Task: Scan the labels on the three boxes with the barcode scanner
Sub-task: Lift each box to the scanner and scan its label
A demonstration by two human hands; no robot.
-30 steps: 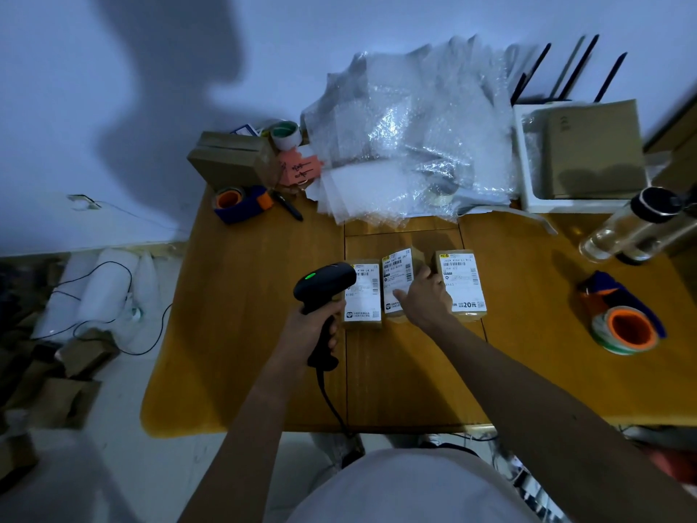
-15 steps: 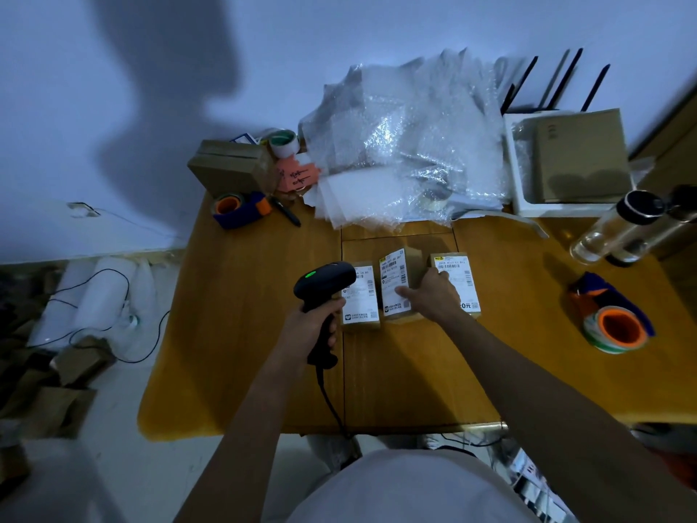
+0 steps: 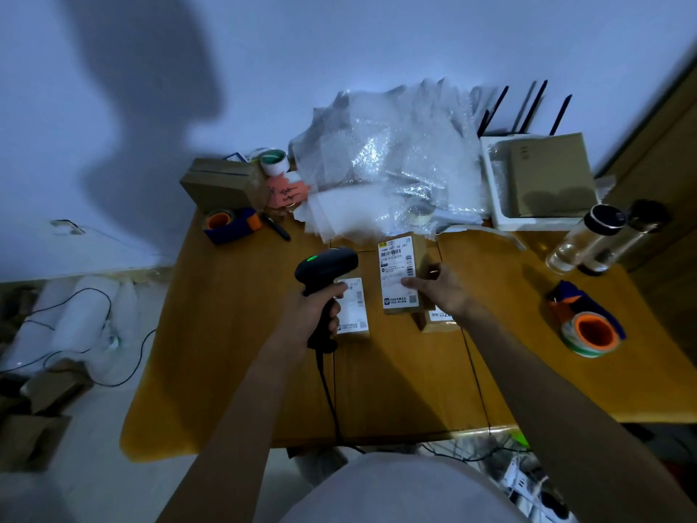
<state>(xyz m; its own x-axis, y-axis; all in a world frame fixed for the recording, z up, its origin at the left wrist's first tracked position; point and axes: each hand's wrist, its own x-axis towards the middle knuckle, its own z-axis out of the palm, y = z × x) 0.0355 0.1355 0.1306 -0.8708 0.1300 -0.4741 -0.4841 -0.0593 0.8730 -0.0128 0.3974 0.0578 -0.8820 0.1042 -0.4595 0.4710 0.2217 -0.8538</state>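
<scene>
- On the wooden table, seen from the head camera, three small cardboard boxes with white labels sit near the middle, just in front of a heap of bubble wrap.
- The left hand is clenched around the handle of a black barcode scanner, whose head shows a green light and points away from the person; its cable hangs down off the near table edge.
- The left box lies flat on the table, label up, partly hidden behind the scanner and the left hand.
- The right hand grasps the middle box, thumb on the label and fingers on its right side; the box is tipped up with the label facing the camera, just right of the scanner head.
- The right box lies flat on the table, mostly covered by the right hand and wrist, with only a corner of its label showing.
- A tape dispenser with an orange core sits well to the right; another dispenser sits at the far left beside a brown carton.
- Two bottles lie at the far right, near a white tray holding cardboard.
</scene>
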